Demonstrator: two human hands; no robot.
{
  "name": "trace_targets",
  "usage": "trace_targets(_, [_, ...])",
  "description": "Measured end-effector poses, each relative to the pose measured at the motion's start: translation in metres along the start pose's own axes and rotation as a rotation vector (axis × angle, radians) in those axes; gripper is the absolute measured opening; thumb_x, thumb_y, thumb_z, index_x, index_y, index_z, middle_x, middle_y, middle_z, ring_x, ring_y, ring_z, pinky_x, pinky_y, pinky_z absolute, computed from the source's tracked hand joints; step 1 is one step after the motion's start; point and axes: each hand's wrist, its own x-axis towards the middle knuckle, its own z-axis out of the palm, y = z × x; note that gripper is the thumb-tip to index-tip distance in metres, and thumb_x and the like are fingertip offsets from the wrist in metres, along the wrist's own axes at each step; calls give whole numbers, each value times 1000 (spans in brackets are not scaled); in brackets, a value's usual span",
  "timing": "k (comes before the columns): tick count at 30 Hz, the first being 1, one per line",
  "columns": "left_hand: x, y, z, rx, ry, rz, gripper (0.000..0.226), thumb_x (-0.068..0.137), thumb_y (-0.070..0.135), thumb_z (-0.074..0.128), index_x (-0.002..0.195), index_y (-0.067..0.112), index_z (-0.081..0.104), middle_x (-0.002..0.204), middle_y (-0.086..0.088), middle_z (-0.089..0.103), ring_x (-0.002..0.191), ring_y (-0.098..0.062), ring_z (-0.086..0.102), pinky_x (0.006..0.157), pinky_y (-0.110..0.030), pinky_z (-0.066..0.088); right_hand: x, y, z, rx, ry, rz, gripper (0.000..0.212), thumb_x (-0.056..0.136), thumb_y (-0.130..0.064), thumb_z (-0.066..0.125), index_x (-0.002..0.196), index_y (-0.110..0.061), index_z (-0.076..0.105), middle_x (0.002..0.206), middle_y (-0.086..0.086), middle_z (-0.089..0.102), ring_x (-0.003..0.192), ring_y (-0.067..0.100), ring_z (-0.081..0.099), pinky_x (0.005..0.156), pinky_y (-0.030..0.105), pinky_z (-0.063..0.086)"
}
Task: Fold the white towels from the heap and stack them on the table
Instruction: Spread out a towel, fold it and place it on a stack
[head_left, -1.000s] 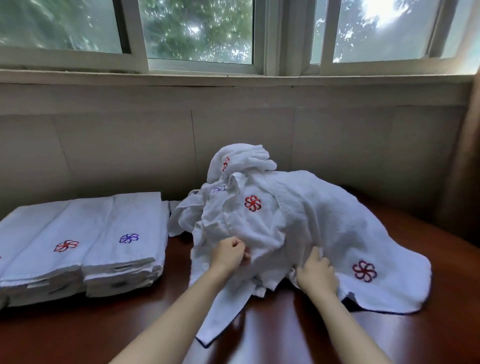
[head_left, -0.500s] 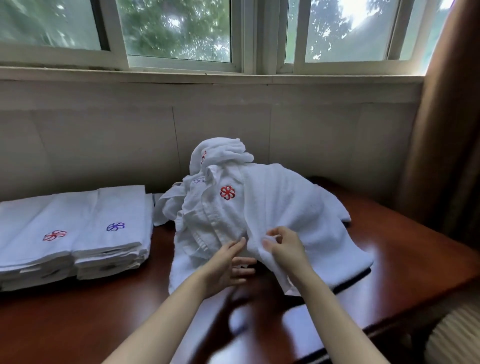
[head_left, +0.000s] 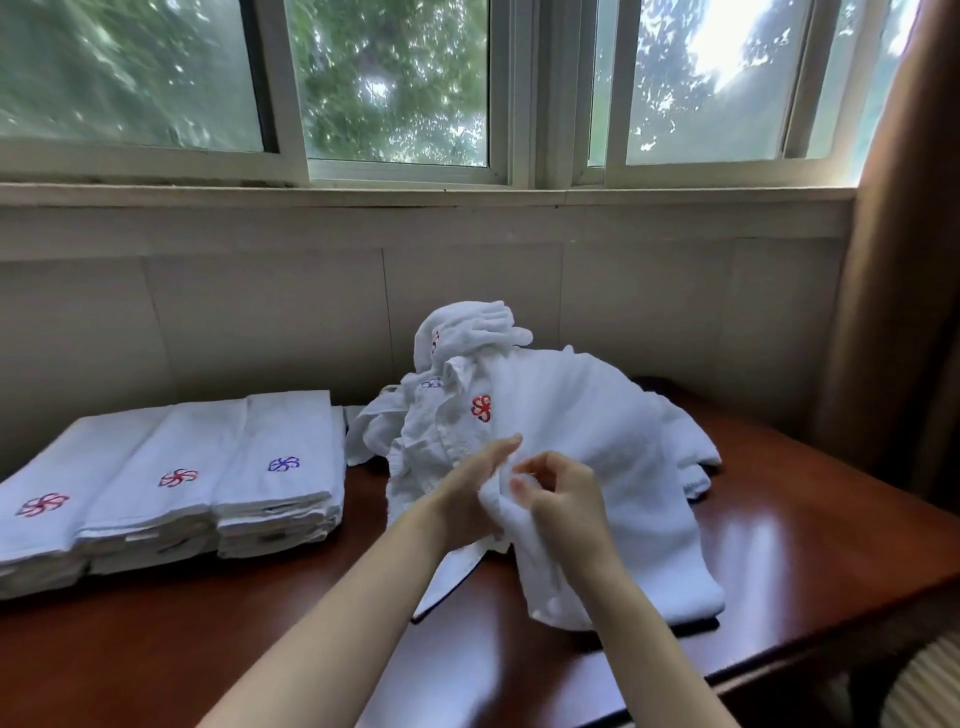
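Towel (head_left: 597, 467) edge hiding hands' (head_left: 519, 493) grip.

Daylight enters through the window (head_left: 395, 83) along the top of the frame, blown out to white at the upper right. The room below is dimmer and soft in tone. The table (head_left: 779, 530) carries pale glare streaks at right centre, and dark shadows sit under the towel (head_left: 623, 467) edges. Wide-angle distortion bends the sill and the curtain (head_left: 904, 291) at the right edge. Foliage outside looks smeared, perhaps from compression. The 2 hands are slightly soft.
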Motion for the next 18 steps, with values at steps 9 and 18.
trace_targets(9, [-23,9,-24,476,314,156,26,86,-13,37,79,7,52,71,-5,52,49,-1,58,42,-11,43,-28,0,-5,219,-404,35,19,88,3,59,79,-12,66,65,5,66,56,12,61,59,23,51])
trace_targets(18, [-99,-2,-105,784,319,-126,17,87,4,54,76,17,53,77,0,53,67,-10,50,62,-19,43,-2,59,0,-638,-145,-142,37,88,-12,57,124,-16,55,125,5,55,118,25,49,94,28,38])
